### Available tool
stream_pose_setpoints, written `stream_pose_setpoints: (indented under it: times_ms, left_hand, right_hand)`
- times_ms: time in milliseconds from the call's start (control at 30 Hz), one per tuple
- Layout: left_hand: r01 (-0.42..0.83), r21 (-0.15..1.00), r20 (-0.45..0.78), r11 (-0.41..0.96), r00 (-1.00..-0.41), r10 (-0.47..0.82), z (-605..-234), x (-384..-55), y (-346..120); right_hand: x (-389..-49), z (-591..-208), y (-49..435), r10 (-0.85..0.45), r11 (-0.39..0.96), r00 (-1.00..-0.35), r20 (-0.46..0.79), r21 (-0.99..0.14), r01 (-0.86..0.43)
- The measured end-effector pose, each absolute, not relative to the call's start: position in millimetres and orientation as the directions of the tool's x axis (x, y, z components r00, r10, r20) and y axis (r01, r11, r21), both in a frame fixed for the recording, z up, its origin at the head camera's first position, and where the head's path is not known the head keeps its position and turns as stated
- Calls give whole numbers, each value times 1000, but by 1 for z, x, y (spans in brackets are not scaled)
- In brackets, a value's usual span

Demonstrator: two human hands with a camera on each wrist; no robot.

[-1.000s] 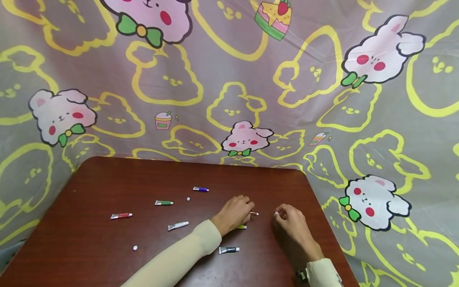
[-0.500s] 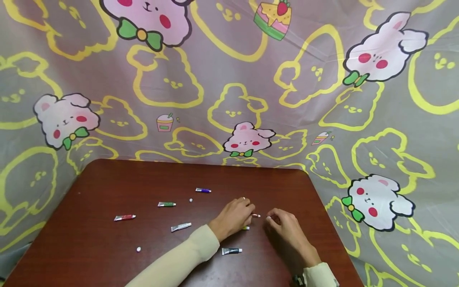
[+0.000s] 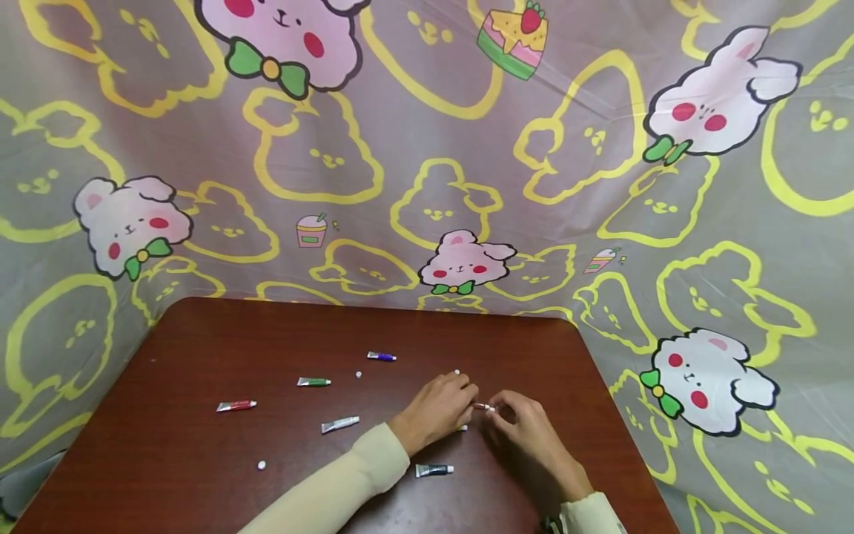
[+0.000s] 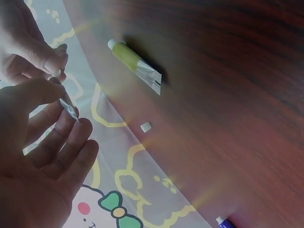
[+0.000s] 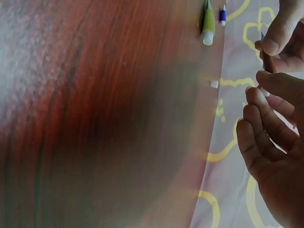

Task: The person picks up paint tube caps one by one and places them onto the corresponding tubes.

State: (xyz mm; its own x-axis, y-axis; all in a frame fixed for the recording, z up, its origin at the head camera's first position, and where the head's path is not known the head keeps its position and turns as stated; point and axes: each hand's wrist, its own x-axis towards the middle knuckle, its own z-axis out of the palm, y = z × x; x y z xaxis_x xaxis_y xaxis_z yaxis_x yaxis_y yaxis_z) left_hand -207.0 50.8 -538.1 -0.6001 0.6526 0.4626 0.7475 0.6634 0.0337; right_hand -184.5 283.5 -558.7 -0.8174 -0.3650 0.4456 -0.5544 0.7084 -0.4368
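Note:
My left hand point(image 3: 435, 409) pinches a small brown paint tube point(image 5: 268, 62) between thumb and fingers. At the tube's tip, my right hand point(image 3: 531, 430) pinches a small white cap point(image 5: 264, 92), mostly covered by the fingertips. Whether the cap sits on the nozzle or just touches it, I cannot tell. Under the left hand, a yellow paint tube point(image 4: 127, 56) lies on the table, largely hidden in the head view. A loose white cap point(image 4: 146, 127) lies beyond the left hand's knuckles.
On the brown table point(image 3: 200, 341) lie blue-purple point(image 3: 382, 357), green point(image 3: 313, 382), red point(image 3: 236, 406), silver-white point(image 3: 340, 424) and black point(image 3: 434, 470) paint tubes. Two more white caps point(image 3: 358, 374) point(image 3: 262, 465) lie among them. A patterned curtain point(image 3: 373, 222) hangs along the table's far edge.
My right hand has moved left, bringing its cap up to the brown tube's tip. My left hand keeps hold of the tube, nearly still. The head view has shifted slightly.

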Motion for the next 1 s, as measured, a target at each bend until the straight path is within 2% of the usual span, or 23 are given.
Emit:
stream_pose_setpoints:
  times_ms: [333,633,833,1000]
  left_hand:
    - [744,34,464,668,-604,648,-540,-206,52]
    - [763,38,482,645,-579,657,-541,-207,50]
    - [779,62,452,624,-580,678,-538,-206,45]
    - [802,79,454,592,-557,695,-536,-205,43]
  right_hand:
    - [-183,-559,282,-359,707,-801,478,-421,-568]
    - [-183,-555,281,-378,684,-789,485,-428,-590]
    - [-182,-554,280,-352,672,-824,444,-493,-552]
    - [-180,-552,281,-348,662,-835,427,-519,-541]
